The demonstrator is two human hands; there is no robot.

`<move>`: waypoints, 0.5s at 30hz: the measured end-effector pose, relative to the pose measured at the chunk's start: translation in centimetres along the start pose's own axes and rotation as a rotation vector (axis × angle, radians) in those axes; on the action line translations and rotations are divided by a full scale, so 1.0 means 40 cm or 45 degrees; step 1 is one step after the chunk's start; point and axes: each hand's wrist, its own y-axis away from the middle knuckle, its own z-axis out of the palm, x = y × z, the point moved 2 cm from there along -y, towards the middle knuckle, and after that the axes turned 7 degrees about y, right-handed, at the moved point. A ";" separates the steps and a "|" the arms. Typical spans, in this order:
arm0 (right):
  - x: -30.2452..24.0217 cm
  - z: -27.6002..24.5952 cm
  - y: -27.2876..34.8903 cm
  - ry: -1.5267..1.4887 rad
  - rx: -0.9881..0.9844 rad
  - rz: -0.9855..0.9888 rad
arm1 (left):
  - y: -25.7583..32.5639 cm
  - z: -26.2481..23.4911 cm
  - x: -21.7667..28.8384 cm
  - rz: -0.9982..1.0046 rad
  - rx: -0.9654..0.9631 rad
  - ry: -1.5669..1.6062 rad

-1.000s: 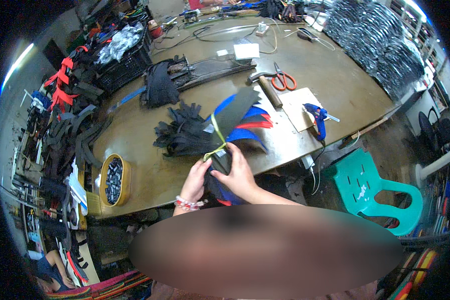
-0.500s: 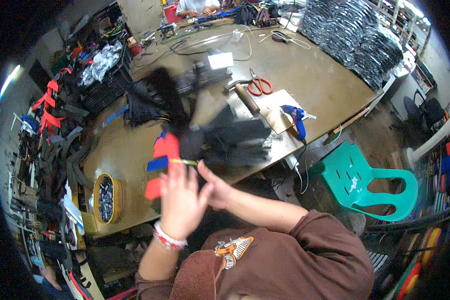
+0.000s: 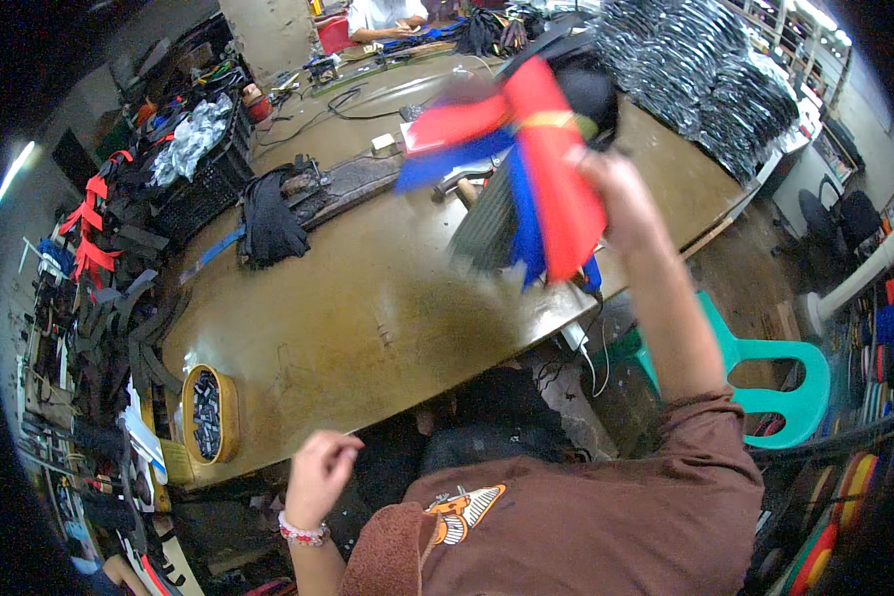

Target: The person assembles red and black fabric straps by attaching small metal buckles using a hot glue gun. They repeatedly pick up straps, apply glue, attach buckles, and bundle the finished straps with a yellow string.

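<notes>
The bench (image 3: 368, 328), a broad brown top, takes up most of the view, and its near middle now lies bare where half a second ago a dark heap of pieces and the coloured bundle sat in front of the person. A green plastic chair (image 3: 765, 368) stands off the bench's right corner. Stacks of dark pieces (image 3: 705, 79) fill the far right end. A black crate (image 3: 204, 194) sits at the far left edge, with a dark cloth pile (image 3: 268, 223) just beside it on the bench.

The bundle of red, blue and black pieces (image 3: 531, 169) has gone from low on the bench to high above its far right part, blurred by motion. The right hand (image 3: 616, 189) has swung up with it, arm stretched out; its grip is closed around the bundle's right side.

An oval wooden tray (image 3: 209, 412) of small dark parts rests at the bench's near left edge, as before.

The left hand (image 3: 318, 477) has dropped away from the bundle to just below the bench's near edge. Its fingers are curled loosely inward and it has hold of nothing. A beaded bracelet (image 3: 301, 531) rings its wrist.
</notes>
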 end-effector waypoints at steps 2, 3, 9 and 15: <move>-0.059 -0.129 -0.114 -0.112 0.227 -0.274 | 0.026 0.064 -0.098 -0.073 -0.517 -0.003; -0.075 -0.189 -0.168 -0.236 0.384 -0.187 | 0.031 0.099 -0.152 -0.075 -0.531 -0.040; 0.016 -0.186 -0.159 -0.470 0.946 -0.035 | -0.023 0.337 -0.403 -0.046 -0.276 -0.278; 0.315 0.176 0.129 0.455 -0.069 -0.437 | -0.074 0.414 -0.421 -0.317 -0.535 -0.469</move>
